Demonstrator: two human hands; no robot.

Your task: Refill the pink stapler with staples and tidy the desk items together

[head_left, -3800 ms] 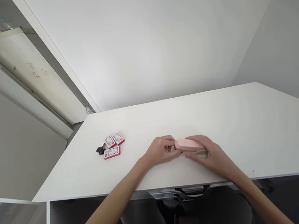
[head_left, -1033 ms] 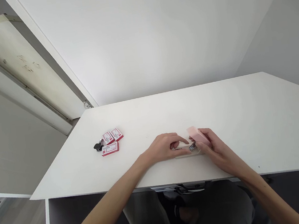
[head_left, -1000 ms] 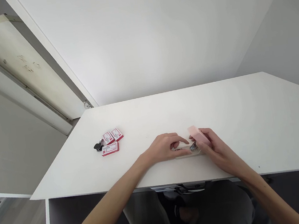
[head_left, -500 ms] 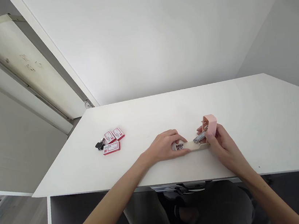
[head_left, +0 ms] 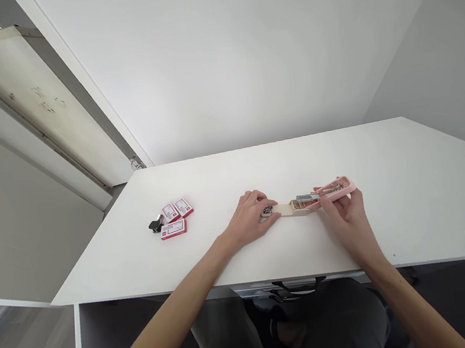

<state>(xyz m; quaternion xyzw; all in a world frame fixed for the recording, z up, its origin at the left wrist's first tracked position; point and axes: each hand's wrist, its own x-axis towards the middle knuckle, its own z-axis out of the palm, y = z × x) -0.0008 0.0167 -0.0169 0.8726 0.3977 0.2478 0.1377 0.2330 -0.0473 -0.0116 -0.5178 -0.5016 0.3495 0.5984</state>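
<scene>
A pink stapler lies swung fully apart on the white table, its beige base to the left and its pink lid flat to the right, metal channel showing. My left hand pinches the left end of the base. My right hand holds the pink lid down at the right end, fingers curled on its edge.
Three small red-and-white staple boxes and a black binder clip lie at the table's left. A white wall rises behind the table. The table's front edge runs just below my wrists, with a dark chair under it.
The stapler's pink lid went from shut, to upright, to flat on the table at the right. Both hands moved a little farther from me with it.
</scene>
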